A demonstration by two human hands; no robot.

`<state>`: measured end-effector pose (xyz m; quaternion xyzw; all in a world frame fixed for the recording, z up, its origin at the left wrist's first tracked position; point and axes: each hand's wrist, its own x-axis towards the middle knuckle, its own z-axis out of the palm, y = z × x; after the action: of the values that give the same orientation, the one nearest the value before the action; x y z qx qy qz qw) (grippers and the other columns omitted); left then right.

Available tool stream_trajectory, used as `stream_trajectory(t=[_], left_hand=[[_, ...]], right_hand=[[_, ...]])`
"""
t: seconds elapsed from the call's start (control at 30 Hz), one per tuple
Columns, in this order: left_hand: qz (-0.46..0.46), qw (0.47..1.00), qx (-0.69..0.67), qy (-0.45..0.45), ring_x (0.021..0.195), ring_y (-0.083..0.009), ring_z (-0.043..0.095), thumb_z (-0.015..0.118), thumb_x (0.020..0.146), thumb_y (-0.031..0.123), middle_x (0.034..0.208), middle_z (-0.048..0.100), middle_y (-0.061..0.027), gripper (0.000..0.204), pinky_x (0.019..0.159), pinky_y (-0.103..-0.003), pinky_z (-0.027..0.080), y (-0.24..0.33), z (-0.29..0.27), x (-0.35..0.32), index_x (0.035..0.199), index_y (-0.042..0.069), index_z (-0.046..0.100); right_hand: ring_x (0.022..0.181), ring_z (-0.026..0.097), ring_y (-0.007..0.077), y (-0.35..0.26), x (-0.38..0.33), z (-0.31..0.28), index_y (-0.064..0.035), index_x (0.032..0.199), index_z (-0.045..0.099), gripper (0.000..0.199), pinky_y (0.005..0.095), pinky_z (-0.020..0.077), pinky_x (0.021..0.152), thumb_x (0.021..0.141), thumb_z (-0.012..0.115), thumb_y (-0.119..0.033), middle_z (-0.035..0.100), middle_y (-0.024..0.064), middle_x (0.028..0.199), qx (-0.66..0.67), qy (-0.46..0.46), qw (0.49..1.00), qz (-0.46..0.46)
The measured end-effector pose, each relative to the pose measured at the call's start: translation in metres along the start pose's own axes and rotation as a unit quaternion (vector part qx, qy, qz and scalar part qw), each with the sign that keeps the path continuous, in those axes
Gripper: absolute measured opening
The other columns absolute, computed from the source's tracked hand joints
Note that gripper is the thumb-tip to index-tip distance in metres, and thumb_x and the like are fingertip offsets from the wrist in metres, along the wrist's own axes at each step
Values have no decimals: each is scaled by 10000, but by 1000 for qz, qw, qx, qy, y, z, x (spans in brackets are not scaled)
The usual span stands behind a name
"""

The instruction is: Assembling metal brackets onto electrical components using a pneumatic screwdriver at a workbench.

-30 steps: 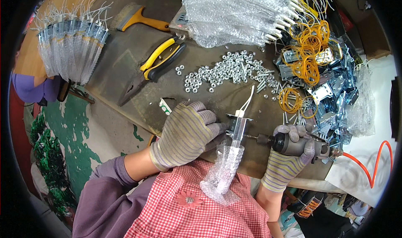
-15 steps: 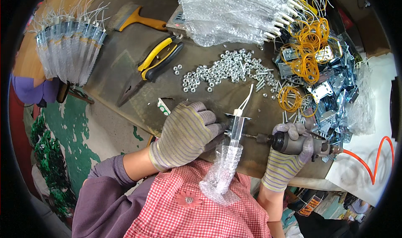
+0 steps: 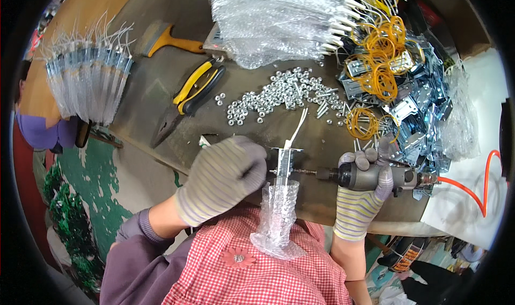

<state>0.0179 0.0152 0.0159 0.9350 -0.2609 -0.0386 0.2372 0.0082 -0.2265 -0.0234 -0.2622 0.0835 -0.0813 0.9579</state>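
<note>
My right hand (image 3: 360, 198), in a striped glove, is wrapped round a dark air screwdriver (image 3: 370, 177). The screwdriver's bit points left and meets the side of a metal bracket (image 3: 284, 164), where a screw seems to sit. The bracket is around the end of a bubble-wrapped part (image 3: 279, 214) with two white wires (image 3: 300, 124) rising from it; its wrapped end hangs over my checked apron. Close by the bracket's left side is my left hand (image 3: 225, 176), gloved and closed, its fingertips hidden, so what they hold cannot be seen.
Loose nuts (image 3: 289, 93) and screws spread beyond the bracket. Yellow-black pliers (image 3: 190, 98) and a brush (image 3: 171, 39) lie left. Bubble-wrapped parts (image 3: 273, 26) are stacked at the back; rubber bands (image 3: 386, 58) and metal brackets (image 3: 424, 101) pile right. An orange hose (image 3: 487, 181) trails rightward.
The wrapped part has shifted left and stands straighter. Both hands have moved slightly left with it, the screwdriver still in my right hand. The left fingers have turned and drawn back a little from the bracket.
</note>
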Motion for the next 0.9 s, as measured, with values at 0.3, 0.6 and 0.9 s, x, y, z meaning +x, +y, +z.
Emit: stream_trajectory(t=[0.3,0.6,0.9], left_hand=[[-174,929,-317,-76,724,-403,663,707,827,487,744,643,-252,577,669,-437,513,12,16,5,984,-61,618],[-113,968,-224,11,713,-351,639,721,825,430,748,612,-200,487,677,-402,512,4,3,-11,1002,-14,628],[382,908,166,-48,968,-163,619,613,746,225,866,613,26,73,1049,-398,408,51,5,6,794,174,634]], right_hand=[[845,526,154,3,2,-5,-98,1259,529,388,413,409,940,900,627,-207,588,18,966,-11,-30,999,-2],[864,548,156,2,2,1,-89,1276,499,426,420,428,945,890,642,-199,590,44,943,4,11,1000,-3],[813,575,191,-21,7,-6,-83,1287,483,519,457,480,882,870,704,-296,600,75,939,-12,5,1000,5]])
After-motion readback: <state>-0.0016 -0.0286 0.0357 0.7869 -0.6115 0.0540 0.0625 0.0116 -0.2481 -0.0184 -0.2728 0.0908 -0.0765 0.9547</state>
